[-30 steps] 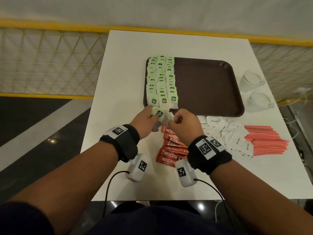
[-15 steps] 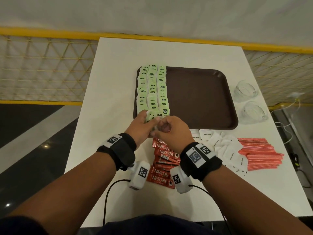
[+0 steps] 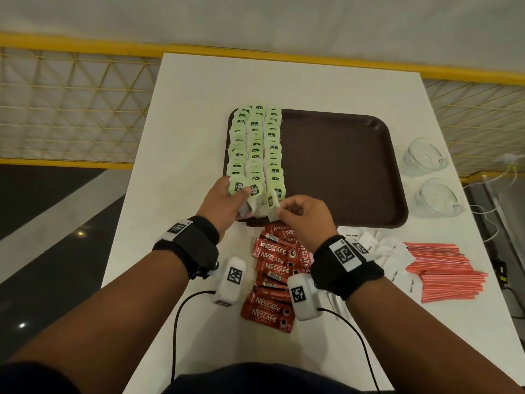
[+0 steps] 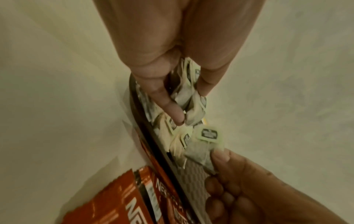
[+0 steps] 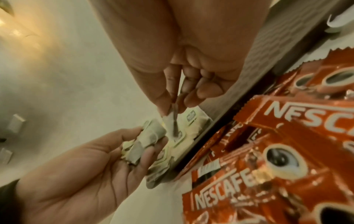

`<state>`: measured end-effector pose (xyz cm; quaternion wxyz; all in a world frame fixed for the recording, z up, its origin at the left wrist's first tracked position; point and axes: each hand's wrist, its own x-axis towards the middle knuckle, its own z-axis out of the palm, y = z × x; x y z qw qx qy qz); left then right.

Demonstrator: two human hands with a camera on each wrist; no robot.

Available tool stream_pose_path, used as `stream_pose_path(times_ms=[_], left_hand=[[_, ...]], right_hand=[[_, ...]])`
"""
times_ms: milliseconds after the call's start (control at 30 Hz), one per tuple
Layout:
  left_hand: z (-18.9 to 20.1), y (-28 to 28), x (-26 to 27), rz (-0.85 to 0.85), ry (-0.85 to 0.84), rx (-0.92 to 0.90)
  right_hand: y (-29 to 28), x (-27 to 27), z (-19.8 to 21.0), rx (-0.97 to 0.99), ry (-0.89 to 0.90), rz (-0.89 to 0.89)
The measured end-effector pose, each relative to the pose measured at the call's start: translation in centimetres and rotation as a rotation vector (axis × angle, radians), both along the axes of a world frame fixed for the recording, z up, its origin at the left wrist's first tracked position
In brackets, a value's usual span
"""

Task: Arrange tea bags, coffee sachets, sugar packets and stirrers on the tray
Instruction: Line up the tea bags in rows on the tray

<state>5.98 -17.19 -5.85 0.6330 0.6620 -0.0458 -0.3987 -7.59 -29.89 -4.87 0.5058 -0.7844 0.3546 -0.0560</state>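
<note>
A dark brown tray [image 3: 341,166] lies on the white table [image 3: 184,109]. Three rows of green-tagged tea bags [image 3: 255,143] fill its left side. My left hand [image 3: 224,200] grips a small bunch of tea bags [image 3: 250,194] at the tray's near left corner; in the right wrist view the bunch of tea bags [image 5: 145,141] lies in its curled fingers. My right hand [image 3: 301,220] pinches one tea bag [image 3: 274,207] between thumb and forefinger, just right of the left hand. The left wrist view shows that pinched tea bag [image 4: 203,151] above the tray's edge.
Red Nescafe sachets [image 3: 275,274] lie piled on the table under my wrists. White sugar packets [image 3: 389,251] and a stack of red stirrers [image 3: 446,271] lie to the right. Two clear glass cups [image 3: 426,155] stand right of the tray. A yellow railing runs behind the table.
Both hands have moved forward from above the sachets to the tray's near left corner. My right hand has drawn one tea bag away from the bunch in the left.
</note>
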Motion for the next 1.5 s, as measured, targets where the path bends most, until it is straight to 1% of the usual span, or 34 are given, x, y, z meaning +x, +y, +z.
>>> stream_pose_path(times_ms=[133, 233, 300, 367, 467, 533, 600, 667, 733, 867, 933, 1000, 1067, 1133, 1200, 1367, 1500], left_hand=[[-0.1, 0.2, 1.2, 0.015, -0.057, 0.01], [-0.1, 0.4, 1.8, 0.034, -0.057, 0.014], [-0.2, 0.5, 2.1, 0.044, -0.049, 0.01], [-0.3, 0.7, 2.3, 0.047, -0.048, 0.016], [-0.5, 0.8, 2.4, 0.043, -0.038, 0.02], [-0.4, 0.7, 2.4, 0.037, -0.032, 0.017], [-0.4, 0.7, 2.5, 0.031, -0.035, 0.021], [-0.4, 0.6, 2.5, 0.034, -0.041, 0.027], [-0.3, 0.6, 2.5, 0.032, -0.049, 0.028], [-0.4, 0.8, 2.5, 0.024, -0.071, 0.033], [-0.3, 0.9, 2.4, 0.022, -0.068, 0.031], [-0.2, 0.9, 2.3, 0.019, -0.062, 0.032], [-0.1, 0.9, 2.2, 0.021, -0.057, 0.035], [0.0, 0.9, 2.2, 0.019, -0.058, 0.036], [0.0, 0.8, 2.1, 0.017, -0.064, 0.041], [0.0, 0.9, 1.9, 0.022, -0.062, 0.045], [0.2, 0.9, 1.8, 0.017, -0.073, 0.059]], right_hand=[[-1.4, 0.5, -0.9, -0.076, 0.136, -0.052], [-2.0, 0.7, -1.1, -0.163, 0.253, 0.014], [-2.3, 0.9, -1.2, -0.188, 0.289, 0.038], [-2.4, 0.9, -1.3, -0.201, 0.281, 0.041], [-2.3, 1.1, -1.3, -0.179, 0.206, 0.003], [-2.1, 1.2, -1.4, -0.248, 0.163, 0.015], [-1.8, 1.5, -1.6, -0.338, 0.147, 0.098], [-1.6, 1.7, -1.7, -0.383, 0.181, 0.189], [-1.3, 1.8, -1.9, -0.416, 0.232, 0.24], [-1.2, 2.0, -1.7, -0.497, 0.302, 0.25], [-1.0, 2.0, -1.5, -0.519, 0.307, 0.236], [-0.9, 2.1, -1.3, -0.474, 0.272, 0.158], [-1.0, 2.1, -1.2, -0.377, 0.229, 0.069], [-1.2, 2.2, -1.4, -0.29, 0.216, 0.035], [-1.5, 2.2, -1.5, -0.24, 0.217, 0.028], [-1.6, 2.0, -1.7, -0.228, 0.195, 0.025], [-1.5, 2.2, -2.4, -0.203, 0.175, 0.084]])
